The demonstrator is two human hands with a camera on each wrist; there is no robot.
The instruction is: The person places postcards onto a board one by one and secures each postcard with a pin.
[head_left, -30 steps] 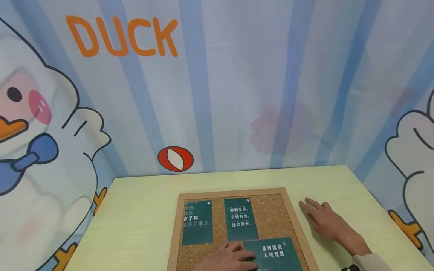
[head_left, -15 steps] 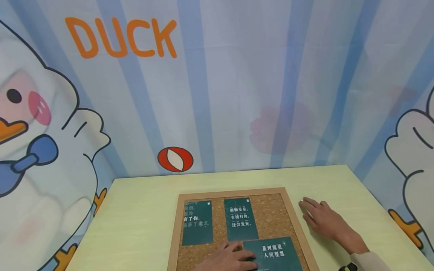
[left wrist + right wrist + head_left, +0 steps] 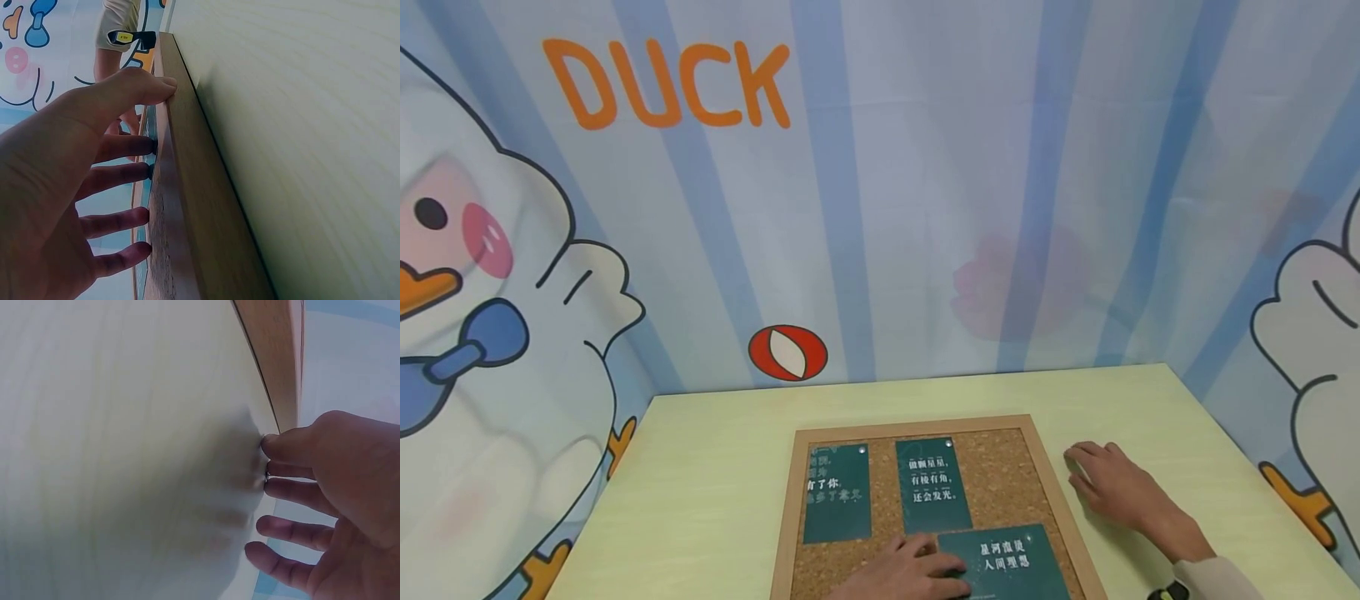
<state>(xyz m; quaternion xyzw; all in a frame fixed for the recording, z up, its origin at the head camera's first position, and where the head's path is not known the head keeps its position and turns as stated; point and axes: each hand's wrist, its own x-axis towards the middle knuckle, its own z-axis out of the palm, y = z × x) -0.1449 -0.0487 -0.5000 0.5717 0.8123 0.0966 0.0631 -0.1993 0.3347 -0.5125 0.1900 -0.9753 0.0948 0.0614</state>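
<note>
My left hand rests with spread fingers on the left end of a wide green card printed with white characters. This card lies on a wood-framed corkboard. In the left wrist view the thumb overlaps the wooden frame, and the other fingertips reach in over the board. To the right of the board, my right hand has its fingertips down on the table. The right wrist view has a small shiny thing right at those fingertips; what it is, I cannot tell.
Two upright green cards, a left one and a middle one, carry silver round tack heads at their top right corners. The pale yellow table runs back to a curtain printed with ducks.
The right hand's fingertips have drawn slightly back toward the person, and its fingers look more bent. The left hand, board and cards hold their places.
</note>
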